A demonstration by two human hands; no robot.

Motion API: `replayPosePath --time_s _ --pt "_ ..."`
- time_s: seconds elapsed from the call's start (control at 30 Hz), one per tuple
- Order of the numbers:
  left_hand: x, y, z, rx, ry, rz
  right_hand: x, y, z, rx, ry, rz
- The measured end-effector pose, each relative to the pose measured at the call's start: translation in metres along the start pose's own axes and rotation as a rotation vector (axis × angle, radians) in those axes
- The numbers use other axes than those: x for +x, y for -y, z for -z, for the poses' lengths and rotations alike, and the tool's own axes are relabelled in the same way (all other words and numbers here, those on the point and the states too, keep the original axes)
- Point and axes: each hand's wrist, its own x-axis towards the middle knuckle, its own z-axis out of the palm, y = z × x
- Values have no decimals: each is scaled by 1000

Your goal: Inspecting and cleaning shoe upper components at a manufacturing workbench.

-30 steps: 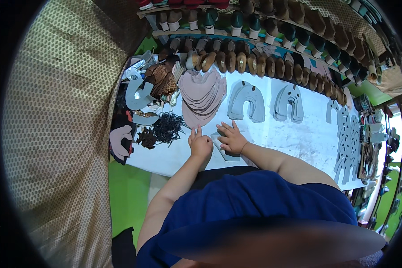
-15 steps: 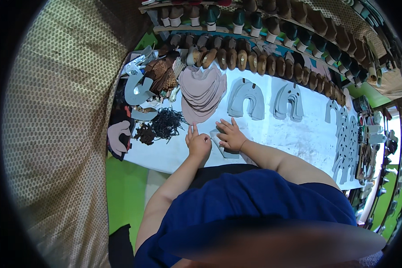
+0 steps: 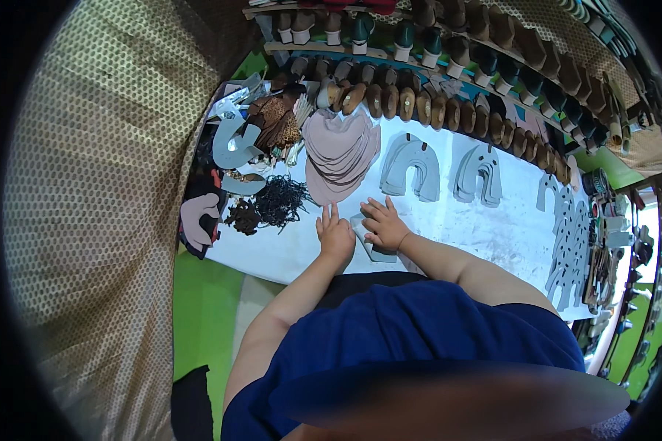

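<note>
While my right hand point(image 3: 387, 224) lies spread over the grey cut piece point(image 3: 379, 253) mid-frame, likely steadying it, my left hand point(image 3: 336, 239) sits just left, any pinch unclear.

Shoemaking workshop, rows of shoe lasts point(image 3: 452, 115), stacked cut pieces point(image 3: 338, 156)

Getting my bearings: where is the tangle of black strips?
Head view, left of centre: the black tangle lies right of the brown pile, below-left of the pink stack.
</note>
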Motion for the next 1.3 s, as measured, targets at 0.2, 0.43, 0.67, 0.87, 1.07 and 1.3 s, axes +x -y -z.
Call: replayPosePath --time_s 0.2,0.43,0.67,0.87,1.07,1.3 --pt "-3 -2 5 -17 29 52 -1 -1 -1 -4 11 -19" --pt "-10 5 1 -17 -43 69 -1 -1 -3 -10 17 -29" --pt "-12 7 3 -23 -52 81 0 1 -1 -20 37 -36" --pt "-13 5 5 -5 -33 96 -1 -1 -4 -10 6 -20" --pt "-18 11 -1 11 -84 74 0 -1 -4 -18 6 -9" --pt "-21 16 1 4 -30 91 -1 -5 -8 39 -78 -61"
